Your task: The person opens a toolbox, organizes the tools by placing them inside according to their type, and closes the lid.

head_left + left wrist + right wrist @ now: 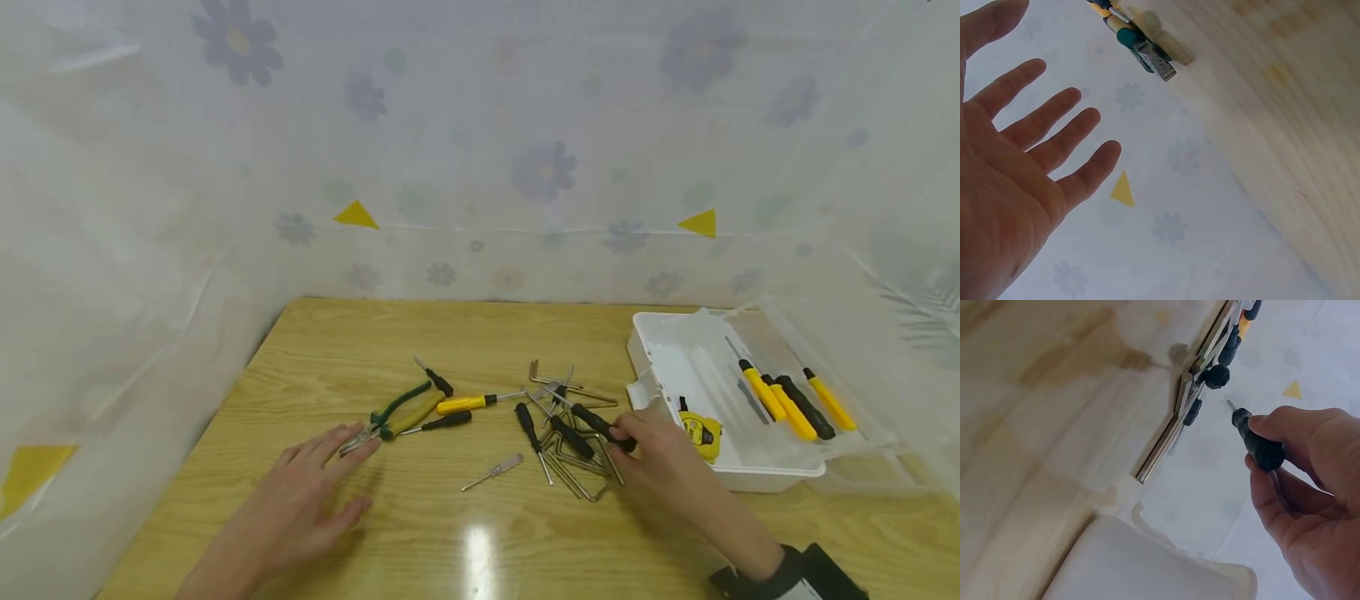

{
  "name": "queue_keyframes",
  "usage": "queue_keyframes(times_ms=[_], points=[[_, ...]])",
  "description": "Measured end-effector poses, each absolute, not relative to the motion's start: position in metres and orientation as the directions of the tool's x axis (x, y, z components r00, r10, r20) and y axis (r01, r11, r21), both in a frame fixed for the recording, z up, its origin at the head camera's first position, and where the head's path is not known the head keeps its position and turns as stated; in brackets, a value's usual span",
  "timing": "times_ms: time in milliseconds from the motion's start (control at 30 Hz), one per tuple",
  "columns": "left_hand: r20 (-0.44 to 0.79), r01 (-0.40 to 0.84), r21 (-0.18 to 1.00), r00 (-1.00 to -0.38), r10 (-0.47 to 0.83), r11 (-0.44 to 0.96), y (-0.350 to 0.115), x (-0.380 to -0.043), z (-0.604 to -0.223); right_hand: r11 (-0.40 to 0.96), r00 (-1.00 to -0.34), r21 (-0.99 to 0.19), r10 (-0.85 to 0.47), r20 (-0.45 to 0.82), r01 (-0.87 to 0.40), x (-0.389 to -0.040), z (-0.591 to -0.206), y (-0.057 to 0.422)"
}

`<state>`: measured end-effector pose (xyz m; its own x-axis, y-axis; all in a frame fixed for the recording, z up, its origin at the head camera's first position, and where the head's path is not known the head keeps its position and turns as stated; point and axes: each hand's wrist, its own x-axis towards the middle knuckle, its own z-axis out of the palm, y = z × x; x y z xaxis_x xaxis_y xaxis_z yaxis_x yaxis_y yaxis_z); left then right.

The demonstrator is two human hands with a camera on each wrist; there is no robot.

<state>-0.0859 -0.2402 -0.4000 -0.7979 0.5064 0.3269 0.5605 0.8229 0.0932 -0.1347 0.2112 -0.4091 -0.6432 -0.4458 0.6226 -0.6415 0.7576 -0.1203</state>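
My right hand [663, 458] holds a black-handled screwdriver [1263, 447] by its handle, thumb on one side and fingers on the other. In the head view it overlaps a pile of L-shaped hex keys [611, 461] and other black screwdrivers [572, 437]. My left hand [300, 492] has its fingers spread and nothing in its palm. Its fingertips come near the jaws of the green-and-yellow pliers [415, 419]. Beside the pliers lie a yellow screwdriver [461, 405] and a black one [450, 420]. A small clear-handled screwdriver [504, 467] lies between the hands.
On the right stands a white toolbox [765, 479], its translucent lid [787, 325] raised. Inside are a yellow tape measure [701, 435] and, seen through plastic, several yellow and black screwdrivers [763, 392]. A flowered sheet [480, 150] hangs behind the wooden table [405, 542].
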Motion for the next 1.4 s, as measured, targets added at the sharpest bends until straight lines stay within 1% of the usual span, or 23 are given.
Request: queue_keyframes(times_ms=[167,300,467,700,800,900,1067,1133,1233,1400], points=[[0.354,0.585,0.079,-0.774,0.526,0.807,-0.238,-0.088,-0.402,0.724,-0.571,-0.112,-0.428,0.701,-0.681,-0.136,-0.407,0.220],[0.378,0.614,0.069,-0.746,0.549,0.786,-0.233,-0.090,-0.405,0.745,-0.550,-0.100,-0.388,0.740,-0.660,-0.136,-0.403,0.230],[0.379,0.638,0.069,-0.728,0.572,0.767,-0.224,-0.093,-0.405,0.825,-0.575,-0.106,-0.288,0.766,-0.555,-0.131,-0.396,0.244],[0.347,0.664,0.064,-0.715,0.607,0.745,-0.210,-0.093,-0.399,0.869,-0.548,-0.158,-0.145,0.824,-0.468,-0.126,-0.386,0.273],[0.331,0.684,0.076,-0.704,0.629,0.725,-0.203,-0.092,-0.398,0.879,-0.556,-0.204,-0.081,0.827,-0.431,-0.123,-0.384,0.287],[0.341,0.707,0.084,-0.682,0.647,0.702,-0.197,-0.090,-0.399,0.883,-0.559,-0.235,-0.036,0.828,-0.406,-0.121,-0.382,0.300],[0.395,0.756,0.046,-0.614,0.683,0.653,-0.188,-0.087,-0.403,0.885,-0.554,-0.257,-0.002,0.832,-0.389,-0.120,-0.381,0.321],[0.397,0.768,0.038,-0.598,0.696,0.639,-0.185,-0.086,-0.404,0.892,-0.565,-0.261,0.008,0.825,-0.369,-0.120,-0.381,0.328],[0.376,0.775,0.056,-0.601,0.706,0.630,-0.181,-0.084,-0.406,0.906,-0.587,-0.259,0.015,0.809,-0.334,-0.119,-0.380,0.334],[0.340,0.780,0.086,-0.608,0.718,0.620,-0.175,-0.081,-0.406,0.920,-0.604,-0.262,0.036,0.796,-0.291,-0.118,-0.379,0.336]])
